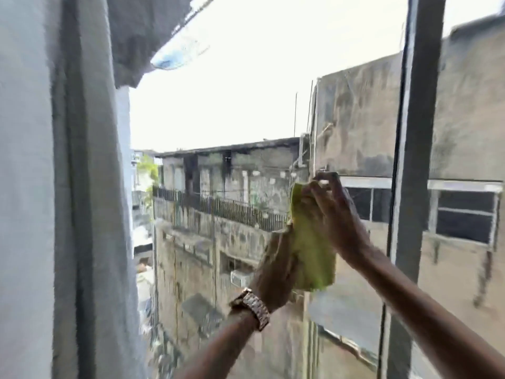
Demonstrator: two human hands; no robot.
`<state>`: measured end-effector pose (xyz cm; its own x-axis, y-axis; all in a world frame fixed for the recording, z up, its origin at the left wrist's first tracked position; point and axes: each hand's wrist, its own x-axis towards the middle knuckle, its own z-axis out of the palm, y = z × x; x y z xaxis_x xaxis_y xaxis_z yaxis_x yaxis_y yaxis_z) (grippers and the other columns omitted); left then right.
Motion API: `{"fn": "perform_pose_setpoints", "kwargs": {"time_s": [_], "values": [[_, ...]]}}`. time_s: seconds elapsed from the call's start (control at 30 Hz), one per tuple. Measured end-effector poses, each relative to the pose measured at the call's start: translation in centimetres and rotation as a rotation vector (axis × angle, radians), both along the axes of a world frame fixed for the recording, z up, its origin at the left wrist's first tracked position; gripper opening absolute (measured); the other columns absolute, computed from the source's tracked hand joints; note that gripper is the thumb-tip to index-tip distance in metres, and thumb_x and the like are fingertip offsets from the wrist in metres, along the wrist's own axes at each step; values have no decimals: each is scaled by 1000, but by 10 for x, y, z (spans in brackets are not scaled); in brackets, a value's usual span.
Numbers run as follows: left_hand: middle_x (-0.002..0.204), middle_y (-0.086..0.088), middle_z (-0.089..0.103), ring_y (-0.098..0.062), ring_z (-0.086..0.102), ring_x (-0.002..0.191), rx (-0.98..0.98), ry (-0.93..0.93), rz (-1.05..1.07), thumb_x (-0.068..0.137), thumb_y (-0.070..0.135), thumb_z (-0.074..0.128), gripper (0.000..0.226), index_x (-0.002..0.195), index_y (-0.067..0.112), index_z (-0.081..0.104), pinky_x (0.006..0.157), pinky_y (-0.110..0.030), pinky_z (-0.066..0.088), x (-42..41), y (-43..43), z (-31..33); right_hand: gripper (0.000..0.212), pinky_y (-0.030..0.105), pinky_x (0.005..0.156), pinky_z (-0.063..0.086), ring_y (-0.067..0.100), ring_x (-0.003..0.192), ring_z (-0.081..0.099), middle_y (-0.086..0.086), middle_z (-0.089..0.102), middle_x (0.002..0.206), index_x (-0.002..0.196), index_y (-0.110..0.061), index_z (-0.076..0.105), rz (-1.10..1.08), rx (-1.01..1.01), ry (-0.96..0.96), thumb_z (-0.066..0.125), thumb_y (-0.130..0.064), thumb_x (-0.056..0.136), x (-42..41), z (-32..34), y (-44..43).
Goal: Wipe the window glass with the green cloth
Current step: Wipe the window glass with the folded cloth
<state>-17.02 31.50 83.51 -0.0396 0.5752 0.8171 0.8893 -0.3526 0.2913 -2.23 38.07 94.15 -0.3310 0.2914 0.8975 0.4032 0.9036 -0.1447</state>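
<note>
A folded green cloth (311,242) is held up in front of the window glass (218,110), just left of the dark vertical frame bar. My left hand (276,266), with a metal watch on the wrist, grips the cloth's lower left side. My right hand (332,212) pinches its top edge, thumb and fingers curled over the cloth. Both forearms reach up from the lower right. Whether the cloth touches the glass I cannot tell.
A dark window frame bar (415,160) runs top to bottom at the right. A grey curtain (62,187) hangs along the left side and across the top left. Weathered buildings (226,201) with a railed balcony show through the pane.
</note>
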Motion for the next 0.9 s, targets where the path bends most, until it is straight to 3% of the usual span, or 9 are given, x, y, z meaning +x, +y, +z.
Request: {"fn": "perform_pose_setpoints", "kwargs": {"time_s": [0.03, 0.1, 0.2, 0.27, 0.33, 0.4, 0.53, 0.73, 0.9], "values": [[158, -24, 39, -34, 35, 149, 6, 77, 38, 104, 17, 44, 52, 152, -1, 36, 131, -30, 20, -6, -1, 30, 37, 31, 106, 49, 9, 129, 50, -1, 57, 138, 143, -11, 53, -31, 7, -10, 51, -18, 107, -1, 23, 4], [141, -25, 54, -40, 54, 129, 78, 223, 153, 102, 15, 47, 41, 140, 2, 53, 112, -49, 49, -23, -6, 69, 34, 49, 97, 50, 28, 129, 49, 18, 55, 144, 133, -8, 64, -268, 119, -59, 58, -6, 99, -5, 47, 10], [125, -21, 63, -39, 61, 112, 197, 264, 395, 100, 20, 41, 37, 126, 1, 61, 95, -52, 56, -67, -24, 105, 39, 48, 96, 47, 33, 120, 60, 15, 68, 128, 123, -11, 72, -547, 286, -53, 68, -4, 84, -18, 38, 10], [118, -23, 63, -40, 61, 104, 264, 238, 524, 97, 22, 39, 40, 121, -1, 59, 87, -53, 57, -107, -35, 119, 46, 53, 101, 54, 38, 120, 64, 20, 68, 129, 133, -3, 66, -531, 244, 8, 71, -5, 87, -36, 17, 9], [133, -27, 59, -43, 57, 122, 267, 248, 620, 97, 24, 36, 49, 133, -3, 54, 100, -57, 53, -150, -42, 130, 52, 57, 117, 43, 45, 137, 53, 28, 54, 148, 146, 5, 51, -449, 180, 77, 54, -18, 100, -54, 1, 8], [161, -19, 37, -38, 33, 151, 168, 265, 654, 100, 35, 28, 61, 153, 6, 39, 120, -60, 35, -186, -45, 138, 67, 54, 127, 23, 44, 151, 33, 27, 34, 162, 155, 4, 35, -420, 93, 113, 38, -39, 104, -66, 0, 9], [172, -3, 1, -24, 0, 159, 137, 352, 651, 101, 47, 13, 64, 161, 25, 14, 129, -61, 14, -234, -23, 127, 86, 45, 130, 10, 33, 158, 19, 18, 20, 170, 162, -5, 20, -468, 210, 86, 22, -63, 99, -86, 43, 27], [171, -8, 8, -27, 10, 160, 320, 292, 609, 103, 48, 6, 68, 159, 16, 24, 129, -59, 7, -245, 6, 115, 95, 45, 130, 10, 29, 159, 16, 15, 16, 172, 164, -9, 16, -502, 292, 132, 19, -76, 96, -139, 96, 30], [170, -14, 15, -29, 11, 160, 356, 286, 592, 100, 35, 21, 65, 159, 10, 22, 129, -60, 9, -248, 7, 111, 97, 49, 131, 19, 33, 159, 19, 18, 23, 169, 161, -5, 24, -416, 571, -264, 26, -78, 97, -173, 18, 21]]}}
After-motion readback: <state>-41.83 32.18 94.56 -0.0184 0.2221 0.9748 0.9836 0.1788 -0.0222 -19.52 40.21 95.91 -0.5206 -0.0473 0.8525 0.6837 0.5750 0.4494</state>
